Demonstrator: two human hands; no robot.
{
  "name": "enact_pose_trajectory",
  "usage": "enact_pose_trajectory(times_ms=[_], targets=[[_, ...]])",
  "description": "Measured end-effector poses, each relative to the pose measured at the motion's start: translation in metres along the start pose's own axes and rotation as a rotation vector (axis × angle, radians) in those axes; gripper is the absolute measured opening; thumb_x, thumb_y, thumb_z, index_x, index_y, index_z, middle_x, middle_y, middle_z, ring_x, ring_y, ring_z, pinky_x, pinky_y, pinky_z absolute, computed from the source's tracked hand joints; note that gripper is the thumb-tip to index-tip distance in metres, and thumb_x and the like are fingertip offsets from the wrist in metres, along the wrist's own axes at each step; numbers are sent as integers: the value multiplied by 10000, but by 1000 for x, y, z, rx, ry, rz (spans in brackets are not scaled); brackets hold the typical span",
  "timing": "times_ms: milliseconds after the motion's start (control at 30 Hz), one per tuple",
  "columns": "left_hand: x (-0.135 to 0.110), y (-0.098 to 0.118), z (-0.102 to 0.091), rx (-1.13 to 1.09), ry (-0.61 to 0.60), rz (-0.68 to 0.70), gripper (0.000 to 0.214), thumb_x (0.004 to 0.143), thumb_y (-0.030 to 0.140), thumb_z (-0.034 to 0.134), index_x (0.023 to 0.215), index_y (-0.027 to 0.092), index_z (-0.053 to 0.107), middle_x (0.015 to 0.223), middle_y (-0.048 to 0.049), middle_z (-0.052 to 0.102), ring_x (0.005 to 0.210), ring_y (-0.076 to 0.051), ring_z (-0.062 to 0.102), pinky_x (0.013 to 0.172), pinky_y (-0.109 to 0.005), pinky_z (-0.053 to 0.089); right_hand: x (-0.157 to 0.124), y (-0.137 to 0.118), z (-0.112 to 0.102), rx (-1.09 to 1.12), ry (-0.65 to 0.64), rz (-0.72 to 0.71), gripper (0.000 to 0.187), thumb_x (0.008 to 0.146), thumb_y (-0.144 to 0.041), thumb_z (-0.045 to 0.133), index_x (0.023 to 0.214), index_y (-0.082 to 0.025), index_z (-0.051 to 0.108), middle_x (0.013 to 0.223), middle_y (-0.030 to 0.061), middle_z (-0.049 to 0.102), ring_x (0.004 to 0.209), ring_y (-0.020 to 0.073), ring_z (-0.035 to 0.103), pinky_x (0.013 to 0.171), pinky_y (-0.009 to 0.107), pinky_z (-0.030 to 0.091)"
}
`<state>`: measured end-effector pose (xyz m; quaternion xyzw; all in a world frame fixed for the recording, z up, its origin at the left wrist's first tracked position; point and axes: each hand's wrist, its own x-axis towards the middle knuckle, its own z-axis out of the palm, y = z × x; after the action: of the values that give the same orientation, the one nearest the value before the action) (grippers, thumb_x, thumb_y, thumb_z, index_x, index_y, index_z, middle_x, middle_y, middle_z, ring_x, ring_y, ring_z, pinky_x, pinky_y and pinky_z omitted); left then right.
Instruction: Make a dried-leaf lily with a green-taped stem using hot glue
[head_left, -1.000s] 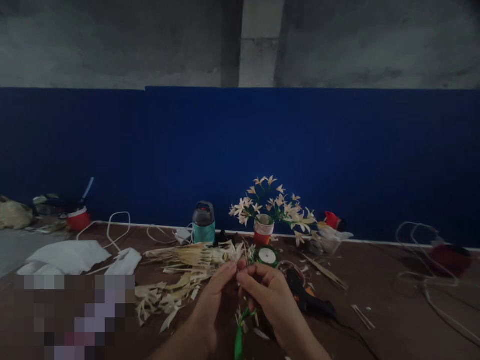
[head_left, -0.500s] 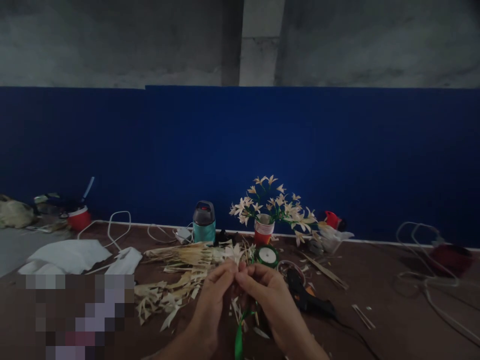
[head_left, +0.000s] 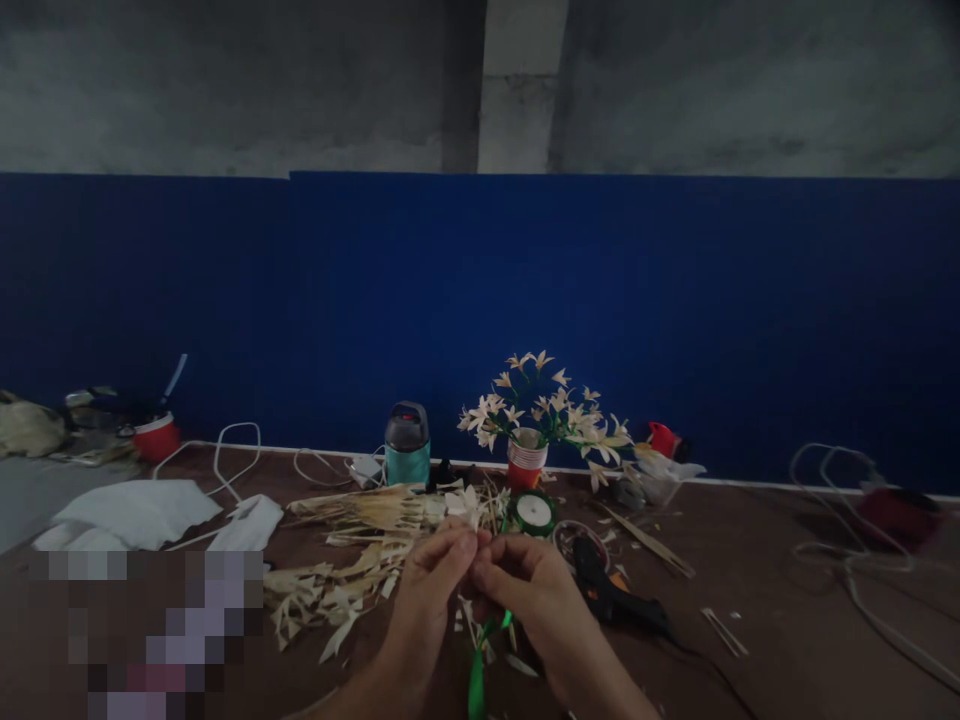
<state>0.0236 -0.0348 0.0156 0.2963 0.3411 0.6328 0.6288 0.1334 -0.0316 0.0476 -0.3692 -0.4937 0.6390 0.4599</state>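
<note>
My left hand and my right hand meet low in the middle, fingers pinched together on a small pale straw flower on a thin stem. A green ribbon hangs down from between the hands. Just behind them lies a green ribbon spool and a heap of pale straw strips. A black glue gun lies to the right of my right hand.
An orange paper cup of finished straw flowers stands by the blue wall, with a teal jar to its left. White cloths lie left, white cables at right. A red container sits far left.
Both hands have stayed together and shifted slightly lower and left. The flower head now shows a little more above the fingertips.
</note>
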Motion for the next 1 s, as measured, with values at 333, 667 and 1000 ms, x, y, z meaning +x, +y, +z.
enact_pose_trajectory(times_ms=[333, 667, 1000], targets=[[-4, 19, 16, 27, 10, -9, 277, 554, 344, 767, 725, 162, 648, 600, 16, 613, 476, -80, 499, 505, -200, 397, 3, -4, -1, -112, 38, -51, 325, 542, -432, 746, 553, -142, 600, 498, -5, 585, 440, 95, 508, 457, 207, 415], [-9, 19, 15, 67, 78, 34, 284, 547, 356, 770, 568, 144, 581, 552, 21, 591, 459, -95, 519, 445, -198, 398, 3, 2, 1, -131, 27, -74, 272, 578, -367, 729, 554, -144, 575, 475, -22, 559, 420, 76, 480, 425, 185, 385], [-5, 18, 12, 102, 16, 66, 271, 556, 318, 766, 511, 139, 567, 535, 15, 598, 475, -87, 511, 487, -196, 415, 2, 1, 0, 85, -7, 34, 343, 506, -373, 790, 542, -141, 541, 465, -18, 570, 406, 71, 488, 419, 175, 380]])
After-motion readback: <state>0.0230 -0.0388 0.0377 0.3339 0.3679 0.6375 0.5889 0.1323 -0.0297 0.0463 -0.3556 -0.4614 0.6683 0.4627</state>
